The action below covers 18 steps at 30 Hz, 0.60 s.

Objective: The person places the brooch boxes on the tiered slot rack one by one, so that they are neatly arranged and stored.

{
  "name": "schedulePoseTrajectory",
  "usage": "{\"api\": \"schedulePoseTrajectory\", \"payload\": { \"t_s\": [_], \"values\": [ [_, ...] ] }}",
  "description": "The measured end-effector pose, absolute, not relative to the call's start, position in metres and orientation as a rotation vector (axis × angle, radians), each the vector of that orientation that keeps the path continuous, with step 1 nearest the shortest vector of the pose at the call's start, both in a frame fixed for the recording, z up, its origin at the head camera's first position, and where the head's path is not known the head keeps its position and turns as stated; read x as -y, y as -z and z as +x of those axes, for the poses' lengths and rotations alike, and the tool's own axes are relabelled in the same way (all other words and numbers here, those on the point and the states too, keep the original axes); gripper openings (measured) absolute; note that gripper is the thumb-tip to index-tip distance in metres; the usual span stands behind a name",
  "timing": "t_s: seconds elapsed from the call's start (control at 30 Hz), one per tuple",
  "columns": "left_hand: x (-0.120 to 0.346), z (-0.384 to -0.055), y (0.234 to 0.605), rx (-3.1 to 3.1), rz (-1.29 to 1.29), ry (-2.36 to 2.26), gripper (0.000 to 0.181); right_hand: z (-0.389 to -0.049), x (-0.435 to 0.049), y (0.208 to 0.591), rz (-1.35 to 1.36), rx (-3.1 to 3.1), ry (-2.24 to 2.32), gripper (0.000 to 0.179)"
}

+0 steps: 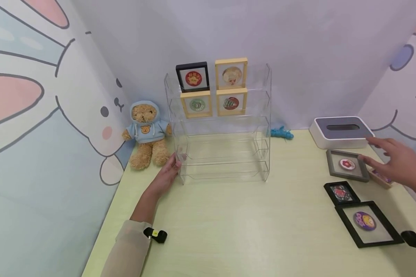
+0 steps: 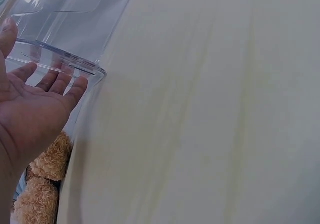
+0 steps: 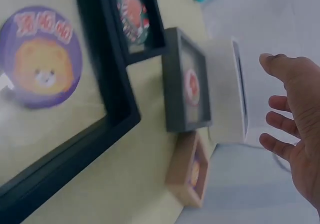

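My left hand [image 1: 166,177] touches the lower left side of a clear acrylic display rack [image 1: 225,163]. In the left wrist view, that hand [image 2: 37,103] has its fingers spread and loosely extended at the rack's clear edge [image 2: 75,61]. On the upper tiers stand a black frame [image 1: 195,90] and several light wooden frames [image 1: 231,60]. Over on the right, my right hand [image 1: 395,159] hovers near a grey frame [image 1: 334,169] and a small wooden frame [image 1: 381,180], fingers apart and holding nothing. In the right wrist view, the right hand [image 3: 305,119] is clear of the frames.
A small black frame [image 1: 351,189] and a larger black frame [image 1: 350,231] with a purple badge lie at the right. Behind them is a white tissue box [image 1: 339,144] with a grey top. A teddy bear [image 1: 145,132] sits left of the rack, a blue object [image 1: 280,133] behind it.
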<state>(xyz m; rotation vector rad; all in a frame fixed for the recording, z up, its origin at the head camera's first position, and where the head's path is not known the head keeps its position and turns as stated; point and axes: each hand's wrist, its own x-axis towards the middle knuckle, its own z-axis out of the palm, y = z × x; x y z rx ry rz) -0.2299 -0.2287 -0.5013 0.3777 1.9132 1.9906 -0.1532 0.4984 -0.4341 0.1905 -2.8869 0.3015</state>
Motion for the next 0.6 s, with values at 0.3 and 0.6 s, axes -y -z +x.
{"api": "schedulePoseTrajectory", "payload": {
  "t_s": [0.3,0.6],
  "values": [
    [0.232,-0.23,0.504,-1.915,0.361,-1.973,0.081,-0.127,-0.551,0.492,0.047,2.891,-0.272,0.066],
    [0.231,-0.231,0.502,-1.906,0.377,-1.986,0.081,-0.121,-0.566,0.509,-0.013,2.968,-0.291,0.083]
  ]
}}
